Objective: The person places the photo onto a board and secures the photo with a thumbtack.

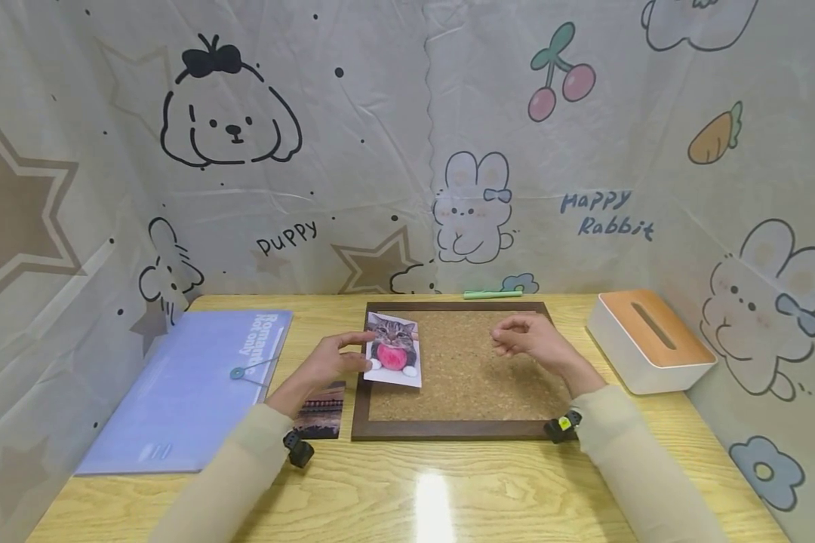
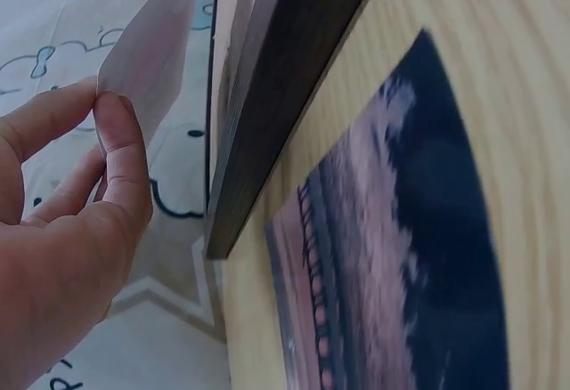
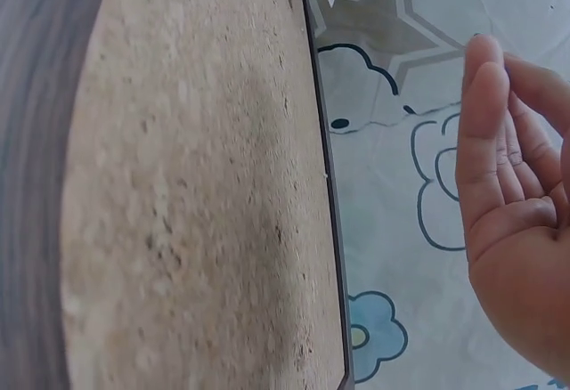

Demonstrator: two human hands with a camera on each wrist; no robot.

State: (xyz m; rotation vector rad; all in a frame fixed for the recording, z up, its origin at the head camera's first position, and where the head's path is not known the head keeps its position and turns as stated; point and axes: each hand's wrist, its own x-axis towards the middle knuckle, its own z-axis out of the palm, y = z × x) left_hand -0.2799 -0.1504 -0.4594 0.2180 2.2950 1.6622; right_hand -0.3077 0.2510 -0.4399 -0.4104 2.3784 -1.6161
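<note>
My left hand (image 1: 328,360) pinches the left edge of a photo (image 1: 394,350) between thumb and fingers. A striped cat with a pink, ball-like thing is printed on it. The photo is raised above the left part of a corkboard (image 1: 462,362) with a dark wooden frame; its pale back (image 2: 147,60) shows in the left wrist view. Over the board's right side hovers my right hand (image 1: 531,341), thumb and index fingertips together. A tiny dark speck shows at those fingertips in the right wrist view; whether something is held there is unclear.
A second photo (image 1: 321,411), dark with a pinkish scene, lies left of the board, partly behind my left wrist. Farther left is a translucent blue folder (image 1: 190,385). A green pen-like stick (image 1: 492,295) lies behind the board; a tissue box (image 1: 652,347) stands at right.
</note>
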